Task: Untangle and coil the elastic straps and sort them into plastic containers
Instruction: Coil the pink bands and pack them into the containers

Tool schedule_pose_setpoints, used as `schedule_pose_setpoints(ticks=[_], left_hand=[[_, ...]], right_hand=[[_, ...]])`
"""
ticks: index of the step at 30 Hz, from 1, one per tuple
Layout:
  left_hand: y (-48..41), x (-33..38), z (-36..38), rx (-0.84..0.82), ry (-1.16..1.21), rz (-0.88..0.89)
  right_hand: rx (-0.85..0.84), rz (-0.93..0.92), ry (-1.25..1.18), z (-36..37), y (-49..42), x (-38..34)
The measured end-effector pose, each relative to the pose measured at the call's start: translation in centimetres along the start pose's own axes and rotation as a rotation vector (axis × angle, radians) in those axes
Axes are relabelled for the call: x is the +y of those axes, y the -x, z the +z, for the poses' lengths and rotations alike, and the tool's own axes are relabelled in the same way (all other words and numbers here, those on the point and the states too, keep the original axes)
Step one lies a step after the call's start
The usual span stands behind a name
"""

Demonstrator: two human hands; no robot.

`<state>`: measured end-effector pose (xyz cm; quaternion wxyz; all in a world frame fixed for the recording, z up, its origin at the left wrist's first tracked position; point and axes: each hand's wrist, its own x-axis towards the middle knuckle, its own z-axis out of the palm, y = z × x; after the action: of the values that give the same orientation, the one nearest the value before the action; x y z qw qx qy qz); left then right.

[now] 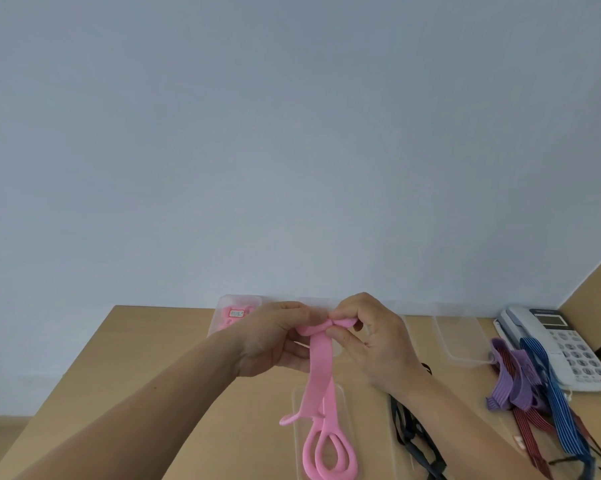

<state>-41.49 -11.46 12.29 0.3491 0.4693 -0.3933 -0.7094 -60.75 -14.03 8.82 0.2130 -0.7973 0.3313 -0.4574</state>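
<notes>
Two bare arms fill the lower view: the left forearm [146, 410] and the right forearm [465, 427], each uncovered from the wrist to the picture's edge. The left hand [267, 336] and right hand [371, 344] are bare as well, with slim fingers and soft creases at the knuckles. A tiny dark speck marks the left forearm, too small to make out.

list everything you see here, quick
pink strap: one, pink, pinched by both hands, loops hanging down
filled container: one, clear, back left, pink items inside
back tray: one, clear, back right
front tray: one, clear, under the pink loops
black straps: tangle, black, beside right forearm
strap pile: one, purple, dark red and blue, right side
phone: one, white, far right
table: one, wooden
left hand: one, pinches pink strap
right hand: one, pinches pink strap
</notes>
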Motion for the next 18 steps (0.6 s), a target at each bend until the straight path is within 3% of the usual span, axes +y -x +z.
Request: schedule_pose_setpoints(ticks=[3,9,13,18], left_hand=[[0.1,-0.2,0.0,0.011,0.043,0.033],[-0.1,-0.2,0.2,0.089,0.011,0.184],[-0.4,-0.4,0.4,0.167,-0.217,0.314],[-0.7,-1.0,0.3,0.249,-0.23,0.333]], right_hand=[[-0.008,0.026,-0.074,0.1,-0.1,0.1],[-0.119,0.338,-0.458,-0.8,-0.7,-0.4],[-0.143,0.489,-0.443,-0.4,-1.1,-0.6],[-0.178,0.513,-0.37,-0.8,-1.1,-0.4]])
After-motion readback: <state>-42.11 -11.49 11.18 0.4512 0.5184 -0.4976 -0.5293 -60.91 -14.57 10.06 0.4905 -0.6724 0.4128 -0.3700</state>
